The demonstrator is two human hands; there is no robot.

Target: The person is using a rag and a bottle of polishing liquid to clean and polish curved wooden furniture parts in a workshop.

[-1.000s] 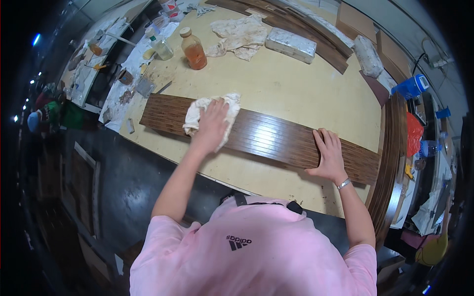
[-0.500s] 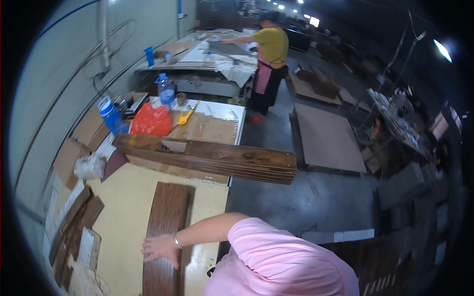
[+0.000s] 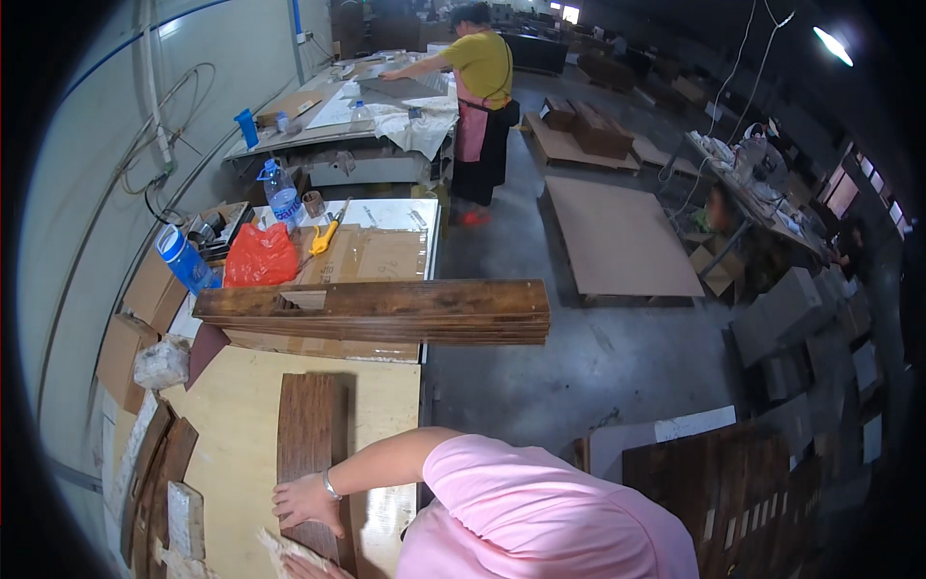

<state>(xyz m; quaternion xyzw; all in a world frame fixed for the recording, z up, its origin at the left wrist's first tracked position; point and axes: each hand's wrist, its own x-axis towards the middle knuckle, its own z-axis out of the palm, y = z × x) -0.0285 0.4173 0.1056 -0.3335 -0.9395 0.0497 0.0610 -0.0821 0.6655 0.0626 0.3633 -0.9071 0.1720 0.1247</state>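
Observation:
A brown wooden board (image 3: 307, 425) with a grained top lies lengthwise on the pale work table (image 3: 227, 415). My right hand (image 3: 307, 502), with a bracelet at the wrist, rests palm down on it; its fingers are spread toward the board's left edge and the thumb points back toward me. At the lower edge my left hand (image 3: 316, 567) is partly cut off. It presses a cream cloth (image 3: 277, 546) by the near part of the board. Beyond, a stack of long brown boards (image 3: 415, 311) lies crosswise and overhangs the table's right side.
Wood pieces (image 3: 164, 473) and a white block (image 3: 162, 364) lie along the left. Behind the stack are a red plastic bag (image 3: 260, 256), a yellow-handled tool (image 3: 323, 238), a blue bottle (image 3: 183, 259) and a water bottle (image 3: 280, 196). A co-worker (image 3: 480, 106) stands at a farther table.
My left hand has come into view at the lower edge with the cloth. The view has shifted, and my right hand stays on the board.

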